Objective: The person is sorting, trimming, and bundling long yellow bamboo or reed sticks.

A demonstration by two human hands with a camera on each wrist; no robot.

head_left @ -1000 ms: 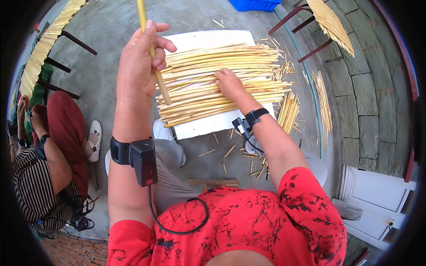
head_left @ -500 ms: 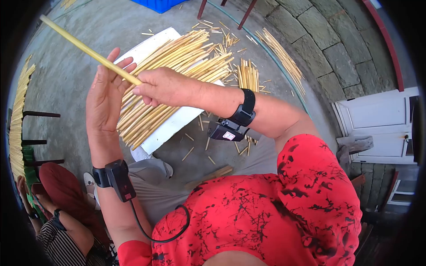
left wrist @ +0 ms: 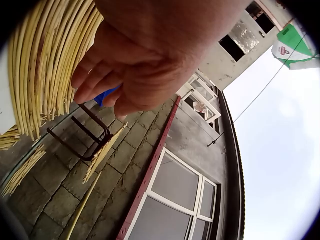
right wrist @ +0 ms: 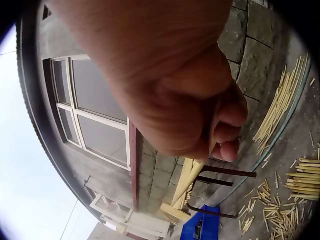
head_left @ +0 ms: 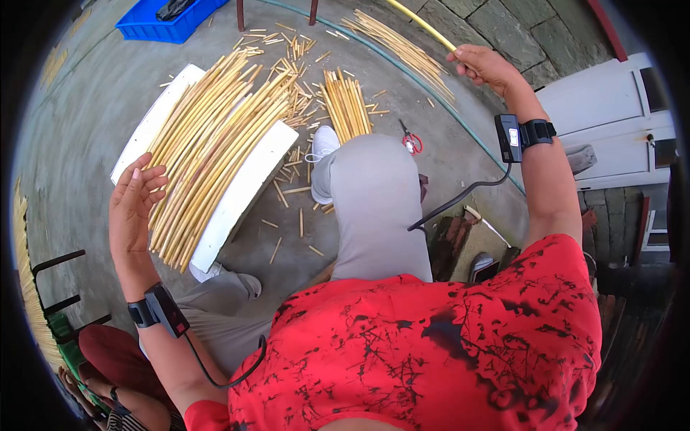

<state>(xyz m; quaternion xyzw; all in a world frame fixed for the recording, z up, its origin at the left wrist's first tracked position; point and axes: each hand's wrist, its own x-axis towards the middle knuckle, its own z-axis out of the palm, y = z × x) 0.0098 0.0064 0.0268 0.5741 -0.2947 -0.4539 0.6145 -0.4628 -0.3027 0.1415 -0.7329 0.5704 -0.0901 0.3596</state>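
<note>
In the head view my right hand (head_left: 489, 68) grips one end of a long yellow stick (head_left: 420, 21), held out at the upper right, away from the pile. The right wrist view shows the fingers of that hand (right wrist: 175, 100) curled round the stick. My left hand (head_left: 135, 208) is raised with relaxed fingers beside the left edge of a pile of long sticks (head_left: 208, 136), holding nothing. That pile lies across a white board (head_left: 237, 190). In the left wrist view the left hand (left wrist: 150, 55) is empty, with the sticks (left wrist: 45, 60) behind its fingers.
Short cut pieces (head_left: 298, 108) litter the ground beside a bundle of shorter sticks (head_left: 345, 104). Red-handled scissors (head_left: 411, 141) lie right of my knee. A thin hose (head_left: 402, 68) runs past more sticks (head_left: 402, 50). A blue crate (head_left: 169, 21) stands upper left; another person sits lower left.
The right hand has carried the stick away from the left hand, out to the far right. The left hand has let go of it and stays at the left. The head view has turned rightward.
</note>
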